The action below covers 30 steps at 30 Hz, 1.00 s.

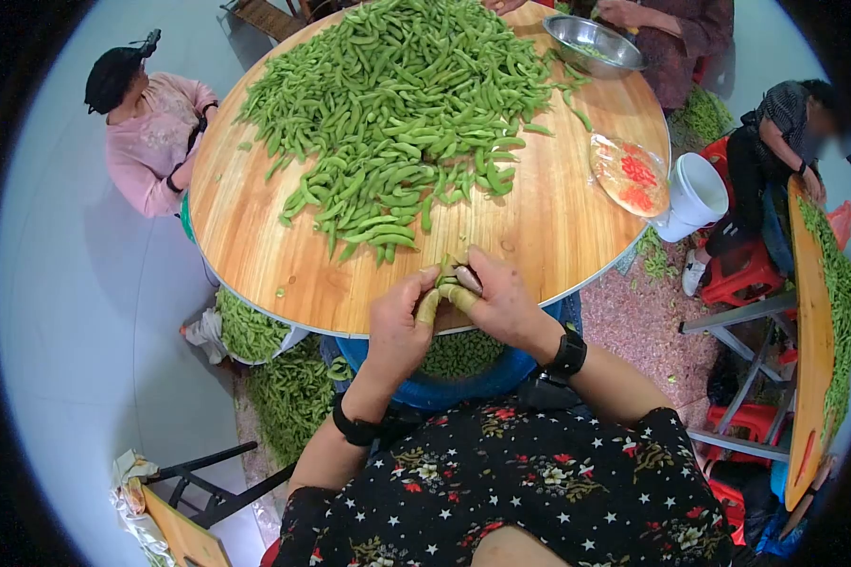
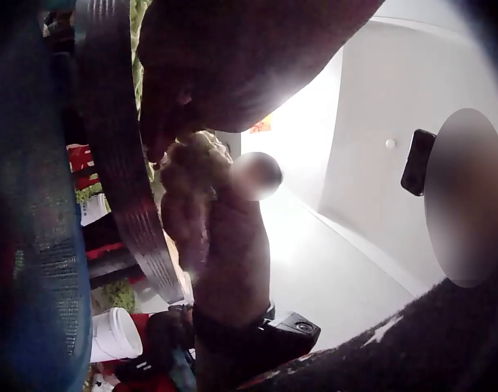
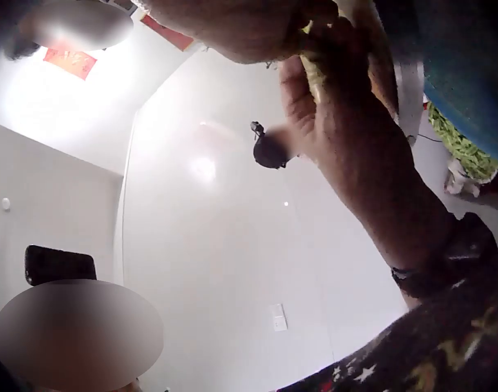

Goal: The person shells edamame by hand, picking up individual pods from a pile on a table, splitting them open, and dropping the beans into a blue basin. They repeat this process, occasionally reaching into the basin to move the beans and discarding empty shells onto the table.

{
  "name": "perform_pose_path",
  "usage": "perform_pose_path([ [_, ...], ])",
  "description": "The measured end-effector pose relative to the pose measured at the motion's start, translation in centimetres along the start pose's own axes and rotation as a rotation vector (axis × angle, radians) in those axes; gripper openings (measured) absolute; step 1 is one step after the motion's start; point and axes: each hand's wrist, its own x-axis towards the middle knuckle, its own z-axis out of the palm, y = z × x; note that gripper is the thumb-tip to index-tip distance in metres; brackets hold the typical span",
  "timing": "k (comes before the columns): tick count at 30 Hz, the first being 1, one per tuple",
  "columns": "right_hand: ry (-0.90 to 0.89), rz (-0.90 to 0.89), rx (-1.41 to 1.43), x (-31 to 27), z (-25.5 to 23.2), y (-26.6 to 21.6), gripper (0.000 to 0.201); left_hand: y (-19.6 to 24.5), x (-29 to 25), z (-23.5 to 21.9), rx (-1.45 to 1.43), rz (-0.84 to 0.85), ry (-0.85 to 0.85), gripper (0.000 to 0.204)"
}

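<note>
At the near edge of the round wooden table (image 1: 548, 222) my two hands meet over a small green pod (image 1: 447, 272). My left hand (image 1: 427, 293) pinches it from the left, its fingertips wrapped in yellowish tape. From the right, my right hand (image 1: 465, 283) grips the same pod with thumb and fingers curled. A big pile of green pods (image 1: 397, 113) covers the far half of the table. Seen from below in the right wrist view, my left forearm (image 3: 371, 171) wears a black wristband (image 3: 445, 261). The left wrist view is dark and blurred.
A blue basket (image 1: 482, 383) of pods sits under the table edge by my lap. A steel bowl (image 1: 591, 42), a wrapped plate (image 1: 631, 175) and a white bucket (image 1: 695, 194) stand far right. Seated people (image 1: 151, 132) flank the table; another pod-laden table (image 1: 808, 331) and red stools (image 1: 747, 274) stand right.
</note>
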Motion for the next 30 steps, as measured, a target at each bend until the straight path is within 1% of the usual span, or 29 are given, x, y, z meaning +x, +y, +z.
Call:
perform_pose_path([
  [2,0.030,0.050,-0.015,0.1,0.0,-0.4,0.017,-0.1,-0.1,0.0,-0.047,-0.022,-0.009,0.023],
  [3,0.031,0.049,-0.015,0.2,0.1,-0.3,0.017,-0.2,-0.1,0.1,-0.094,-0.045,-0.018,0.023],
  [7,0.006,0.025,-0.114,0.9,0.2,0.0,0.018,0.0,-0.3,0.1,-0.073,-0.028,-0.011,0.024],
  [9,-0.008,0.013,-0.132,1.3,0.3,0.2,0.019,0.9,-0.7,-0.6,-0.093,-0.231,-0.031,0.023],
  [10,-0.019,-0.024,-0.162,1.4,0.1,0.5,0.016,1.2,-1.0,-1.5,-0.088,-0.232,-0.027,0.023],
  [12,-0.033,-0.068,-0.189,1.2,-0.6,1.1,0.014,1.5,-2.2,-5.0,0.307,-0.038,0.000,0.022],
  [14,-0.293,-0.167,-0.257,-0.2,-1.0,1.3,0.015,1.9,-3.4,-9.2,0.499,-0.184,-0.133,0.024],
  [15,-0.343,-0.248,-0.223,-0.8,-1.2,0.4,0.013,2.0,-3.6,-10.3,0.600,-0.209,-0.111,0.022],
  [16,-0.347,-0.251,-0.221,-0.9,-1.3,-0.4,0.013,2.1,-3.2,-10.4,0.602,-0.214,-0.108,0.022],
  [18,-0.613,-0.263,-0.277,-0.7,-1.3,-2.1,0.012,1.9,-1.0,-10.5,0.703,-0.042,-0.055,0.022],
  [19,-0.593,-0.308,-0.217,-0.4,-1.4,-2.6,0.011,1.3,0.4,-9.9,0.722,0.010,-0.052,0.023],
  [20,-0.591,-0.310,-0.223,0.0,-1.2,-2.5,0.011,0.3,2.3,-9.3,0.675,0.095,-0.049,0.024],
  [21,-0.485,-0.314,-0.164,0.5,-0.9,-1.9,0.011,-0.7,4.1,-8.8,0.626,0.182,-0.046,0.026],
  [22,-0.380,-0.317,-0.106,0.8,-0.6,-1.5,0.011,-1.3,5.8,-8.3,0.622,0.190,-0.041,0.026],
  [23,-0.377,-0.319,-0.114,1.0,-0.5,-1.5,0.011,-1.7,7.4,-7.7,0.632,0.243,-0.103,0.027],
  [24,-0.232,-0.180,-0.012,1.2,-0.4,-1.5,0.013,-2.1,8.1,-7.2,0.642,0.296,-0.166,0.028],
  [25,-0.086,-0.044,0.091,1.5,-0.4,-1.4,0.016,-2.7,8.4,-6.9,0.639,0.302,-0.162,0.028],
  [26,-0.083,-0.050,0.085,1.3,-0.2,-0.6,0.016,-3.5,8.7,-6.5,0.612,0.235,-0.218,0.026],
  [27,-0.100,-0.064,-0.031,0.8,0.0,-0.1,0.019,-3.5,9.0,-6.4,0.586,0.165,-0.280,0.024],
  [28,-0.119,-0.076,-0.144,0.4,0.2,0.4,0.022,-3.6,9.0,-6.3,0.587,0.163,-0.281,0.024],
  [29,-0.123,-0.073,-0.139,0.1,0.3,0.9,0.022,-3.7,8.8,-6.3,0.524,0.160,-0.254,0.022],
  [30,-0.091,-0.075,-0.001,0.1,0.3,0.8,0.023,-3.3,8.7,-6.3,0.461,0.158,-0.229,0.020],
])
